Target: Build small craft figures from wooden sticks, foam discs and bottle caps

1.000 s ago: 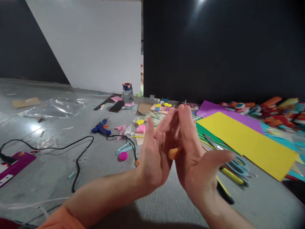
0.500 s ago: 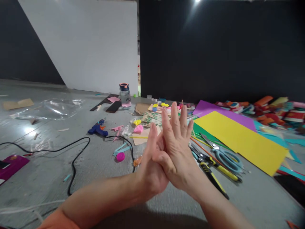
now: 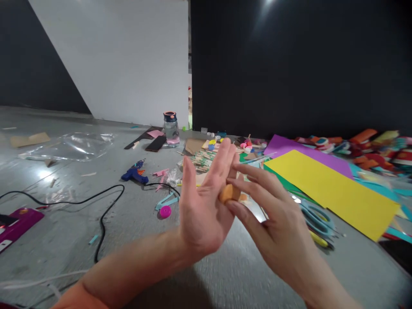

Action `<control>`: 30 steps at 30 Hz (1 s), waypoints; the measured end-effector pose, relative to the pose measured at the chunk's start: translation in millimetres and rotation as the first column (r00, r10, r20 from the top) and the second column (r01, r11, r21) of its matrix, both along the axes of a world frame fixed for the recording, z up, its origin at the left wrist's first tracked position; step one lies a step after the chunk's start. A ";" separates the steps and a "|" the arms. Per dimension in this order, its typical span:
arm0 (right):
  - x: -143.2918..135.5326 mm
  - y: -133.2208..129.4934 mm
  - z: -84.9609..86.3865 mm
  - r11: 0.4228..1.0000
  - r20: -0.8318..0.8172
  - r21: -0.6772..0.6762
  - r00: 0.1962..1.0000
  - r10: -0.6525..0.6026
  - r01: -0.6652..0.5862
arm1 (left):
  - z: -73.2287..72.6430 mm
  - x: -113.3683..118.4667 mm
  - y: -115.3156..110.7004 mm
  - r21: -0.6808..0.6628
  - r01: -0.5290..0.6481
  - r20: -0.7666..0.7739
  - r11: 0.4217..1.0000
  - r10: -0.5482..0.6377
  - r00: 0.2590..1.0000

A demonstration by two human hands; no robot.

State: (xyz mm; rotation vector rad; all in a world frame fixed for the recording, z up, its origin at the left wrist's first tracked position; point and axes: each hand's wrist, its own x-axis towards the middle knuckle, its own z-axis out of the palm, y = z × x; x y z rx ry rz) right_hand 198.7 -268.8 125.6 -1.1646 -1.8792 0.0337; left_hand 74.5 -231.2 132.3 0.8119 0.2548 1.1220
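Note:
A small lump of orange modelling clay [image 3: 229, 194] rests against the palm of my left hand [image 3: 206, 206], which is held up with its thumb apart and fingers stretched out. The thumb and fingertips of my right hand [image 3: 273, 210] close around the lump from the right. A second small patch of orange shows just behind the fingers; I cannot make out what it is. Both hands are above the grey table [image 3: 141, 240], and they hide part of the things behind them.
A blue glue gun [image 3: 134, 174] with a black cord lies left. A pink disc [image 3: 165, 211] is near my left wrist. Blue-handled scissors [image 3: 317, 219] and yellow sheets [image 3: 331, 193] lie right. A water bottle [image 3: 171, 130] stands at the back.
My hands were pressed palm to palm and have come apart. The right hand has turned and moved right, and the orange lump now shows between its fingers and the left palm.

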 end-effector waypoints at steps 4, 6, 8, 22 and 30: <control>1.5 -7.3 -2.4 1.000 -0.059 0.000 0.998 0.005 -0.005 | -3.7 0.0 6.4 0.180 -0.031 -0.108 0.983 0.051 0.993; 7.6 -8.0 -1.2 0.995 -0.114 -0.097 0.993 -0.017 0.006 | -3.1 -4.1 12.9 0.315 -0.030 -0.274 0.949 0.121 0.954; 15.0 -8.0 0.3 0.985 -0.168 -0.168 0.984 -0.055 0.027 | -0.9 -10.5 19.5 0.425 0.049 -0.454 0.904 0.166 0.875; 34.9 -9.4 3.8 0.994 -0.151 -0.108 0.988 -0.040 0.024 | 6.0 -21.9 24.4 0.493 0.167 -0.571 0.854 0.172 0.803; 40.3 -10.2 4.7 0.963 -0.371 -0.232 0.928 0.043 -0.137 | 3.1 -21.6 20.9 0.532 0.117 -0.517 0.839 0.212 0.829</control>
